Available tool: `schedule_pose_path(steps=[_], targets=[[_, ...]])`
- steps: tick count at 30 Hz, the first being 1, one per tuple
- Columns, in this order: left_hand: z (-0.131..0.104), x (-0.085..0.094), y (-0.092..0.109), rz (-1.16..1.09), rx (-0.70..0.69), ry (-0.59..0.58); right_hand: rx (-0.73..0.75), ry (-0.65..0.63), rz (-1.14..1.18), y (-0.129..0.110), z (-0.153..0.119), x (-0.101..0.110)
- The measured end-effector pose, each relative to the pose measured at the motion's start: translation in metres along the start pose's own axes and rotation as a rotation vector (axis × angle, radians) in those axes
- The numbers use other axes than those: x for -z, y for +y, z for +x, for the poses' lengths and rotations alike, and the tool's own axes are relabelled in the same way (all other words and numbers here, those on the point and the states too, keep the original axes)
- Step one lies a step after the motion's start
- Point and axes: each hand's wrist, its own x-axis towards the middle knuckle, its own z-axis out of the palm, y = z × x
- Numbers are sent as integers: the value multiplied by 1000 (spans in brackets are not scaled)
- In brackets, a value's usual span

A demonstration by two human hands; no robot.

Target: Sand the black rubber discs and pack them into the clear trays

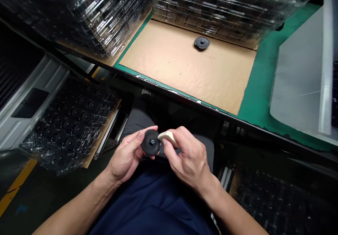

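A round black part [150,142] with a small raised stub at its centre is held by its left edge in my left hand [126,154], thumb on top and fingers beneath. My right hand [187,154] pinches a cream-coloured pad [169,137] between thumb and fingers. The pad's tip is at the upper right rim of the black part. Both hands are above my lap, in front of the table edge. A second black part [202,43], with a similar stub, lies on the cardboard sheet [185,69] on the table.
Stacks of clear plastic trays [206,10] stand at the back and left of the green table [274,76]. A grey panel [298,76] is at the right. Lower left, a clear tray [68,126] holds several black parts. Another tray [277,199] is at lower right.
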Motion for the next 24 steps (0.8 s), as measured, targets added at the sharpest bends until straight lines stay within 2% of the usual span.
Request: schedule_pose_path(steps=[5,9,13,16,17,21,24], targets=[[2,1,2,-25,17,6,-39,-138,130,-2,2,1],[3,1,3,-6,33,-25,-41,-19,43,-1,2,2],[3,0,4,-35,14,-3,-46,-118,93,-1,0,2],[3,1,4,-3,29,-42,-16,-16,19,-1,0,1],[3,1,4,-5,19,-40,-29,-7,22,-1,0,1],[3,1,5,-35,4,-23,-63,-113,105,-2,0,1],[3,1,5,16,54,-103,11,-20,11,-2,0,0]])
